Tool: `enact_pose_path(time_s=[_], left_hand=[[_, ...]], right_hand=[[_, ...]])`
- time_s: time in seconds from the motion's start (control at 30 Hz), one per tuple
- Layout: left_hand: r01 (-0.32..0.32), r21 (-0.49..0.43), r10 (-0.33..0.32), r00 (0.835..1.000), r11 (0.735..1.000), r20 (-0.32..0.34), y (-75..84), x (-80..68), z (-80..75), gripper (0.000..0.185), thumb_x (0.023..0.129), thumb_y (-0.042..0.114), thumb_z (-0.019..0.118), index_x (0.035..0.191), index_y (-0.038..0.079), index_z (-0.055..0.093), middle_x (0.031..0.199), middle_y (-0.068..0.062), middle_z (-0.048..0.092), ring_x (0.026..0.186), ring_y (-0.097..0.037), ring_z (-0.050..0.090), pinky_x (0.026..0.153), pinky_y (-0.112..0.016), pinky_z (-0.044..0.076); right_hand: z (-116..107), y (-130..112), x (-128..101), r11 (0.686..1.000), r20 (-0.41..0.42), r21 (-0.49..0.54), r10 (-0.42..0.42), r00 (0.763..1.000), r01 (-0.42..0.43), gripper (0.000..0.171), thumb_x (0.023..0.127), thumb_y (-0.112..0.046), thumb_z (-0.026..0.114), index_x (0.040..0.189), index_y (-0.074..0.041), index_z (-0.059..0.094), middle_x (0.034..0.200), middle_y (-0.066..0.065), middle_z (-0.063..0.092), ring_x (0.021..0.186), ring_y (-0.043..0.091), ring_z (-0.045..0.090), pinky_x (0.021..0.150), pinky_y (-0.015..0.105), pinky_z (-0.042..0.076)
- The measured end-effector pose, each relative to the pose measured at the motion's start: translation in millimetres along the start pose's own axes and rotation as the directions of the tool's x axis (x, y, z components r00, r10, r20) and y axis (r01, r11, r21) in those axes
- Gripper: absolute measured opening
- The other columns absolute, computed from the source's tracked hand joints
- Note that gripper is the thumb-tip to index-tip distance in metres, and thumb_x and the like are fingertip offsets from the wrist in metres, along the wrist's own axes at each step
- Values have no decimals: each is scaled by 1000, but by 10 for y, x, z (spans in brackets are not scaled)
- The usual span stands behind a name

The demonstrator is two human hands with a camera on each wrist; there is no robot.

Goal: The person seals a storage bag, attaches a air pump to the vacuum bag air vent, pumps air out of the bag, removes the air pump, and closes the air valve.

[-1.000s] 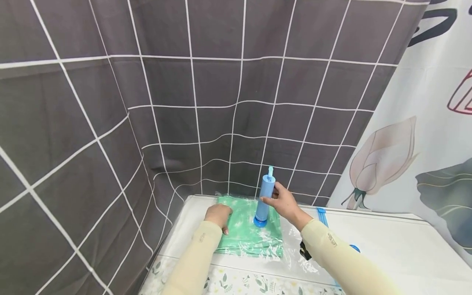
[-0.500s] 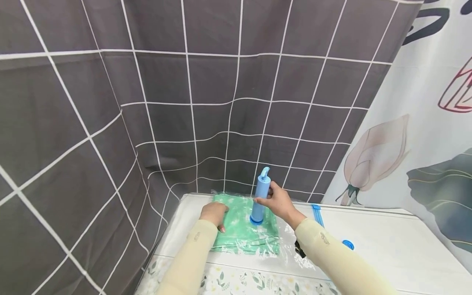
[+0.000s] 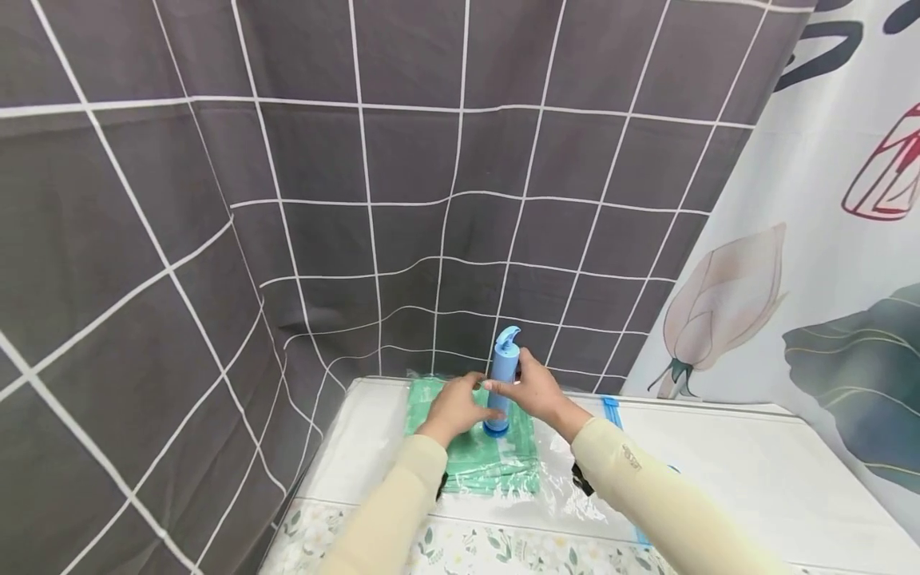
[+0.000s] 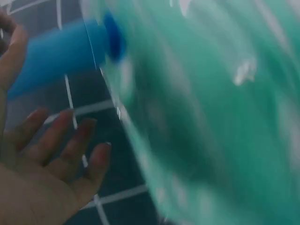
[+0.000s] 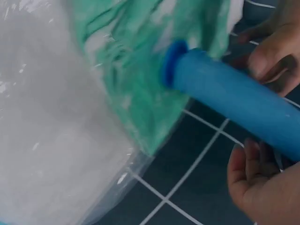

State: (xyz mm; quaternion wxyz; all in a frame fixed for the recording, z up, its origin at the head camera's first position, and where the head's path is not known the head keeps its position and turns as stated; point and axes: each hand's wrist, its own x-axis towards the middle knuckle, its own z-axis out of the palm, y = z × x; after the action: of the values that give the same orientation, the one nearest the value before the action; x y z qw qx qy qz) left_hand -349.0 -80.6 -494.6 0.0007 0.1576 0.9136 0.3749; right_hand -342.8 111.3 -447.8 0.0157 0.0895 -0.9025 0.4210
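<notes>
A light-blue cylindrical hand pump (image 3: 505, 363) with a curved top handle stands nearly upright on a clear plastic bag. Folded green-and-white fabric (image 3: 496, 471) fills part of the bag. The pump's darker blue base (image 5: 174, 63) meets the bag over the fabric. My right hand (image 3: 539, 391) grips the pump's barrel from the right, thumb in front and fingers behind. From the left, my left hand (image 3: 453, 407) comes around the lower barrel, its thumb right at the pump. Its fingers (image 4: 75, 150) are spread and loosely bent beside the pump in the left wrist view.
The bag lies on a white tabletop (image 3: 697, 455) with a floral front strip (image 3: 496, 551). A blue zip strip (image 3: 611, 411) runs along the bag's right side. Close behind hangs a dark grid-patterned curtain (image 3: 410, 239); a flower-print curtain (image 3: 762, 319) hangs at right.
My left hand has left the bag's left side and moved right to the pump. The right hand still holds the pump, whose handle has turned from facing back to facing right.
</notes>
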Motion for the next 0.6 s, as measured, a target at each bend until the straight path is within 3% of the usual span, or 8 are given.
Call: enact_pose_path(time_s=[0.13, 0.3, 0.4, 0.47, 0.6], left_hand=[[-7, -153, -9, 995, 988, -101, 79, 19, 184, 70, 93, 38, 97, 149, 9, 67, 142, -18, 78, 122, -36, 77, 104, -56, 66], [-10, -216, -43, 970, 976, -240, 154, 24, 288, 55, 92, 36, 98, 132, 11, 68, 128, -12, 80, 105, -26, 77, 89, -46, 68], [-6, -223, -56, 961, 975, -271, 166, 22, 328, 51, 91, 34, 98, 127, 10, 69, 122, -11, 81, 101, -25, 78, 85, -43, 69], [2, -233, -63, 964, 973, -257, 153, 27, 351, 51, 93, 33, 97, 129, 9, 70, 122, -12, 81, 104, -26, 79, 86, -43, 70], [-12, -276, -45, 979, 961, -198, 101, 58, 361, 51, 99, 27, 92, 140, 8, 69, 131, -15, 79, 117, -31, 79, 96, -49, 71]], right_hand=[[-132, -101, 8, 987, 49, 162, -10, 999, 2, 78, 106, -24, 79, 166, 6, 38, 152, 31, 64, 140, 46, 68, 120, 60, 59], [-241, -178, 49, 969, 86, 245, -41, 995, 19, 67, 106, -9, 71, 163, 10, 42, 155, 34, 62, 146, 48, 65, 125, 58, 57], [-275, -192, 62, 974, 85, 224, -43, 995, 23, 58, 106, -9, 73, 156, 10, 49, 145, 30, 68, 136, 42, 72, 114, 49, 66], [-290, -182, 66, 979, 72, 201, -38, 997, 23, 53, 105, -10, 76, 149, 9, 53, 136, 27, 72, 124, 36, 75, 101, 41, 69], [-308, -169, 81, 991, 15, 126, -40, 999, 38, 47, 99, -15, 85, 133, 5, 59, 112, 17, 72, 97, 22, 69, 77, 29, 60]])
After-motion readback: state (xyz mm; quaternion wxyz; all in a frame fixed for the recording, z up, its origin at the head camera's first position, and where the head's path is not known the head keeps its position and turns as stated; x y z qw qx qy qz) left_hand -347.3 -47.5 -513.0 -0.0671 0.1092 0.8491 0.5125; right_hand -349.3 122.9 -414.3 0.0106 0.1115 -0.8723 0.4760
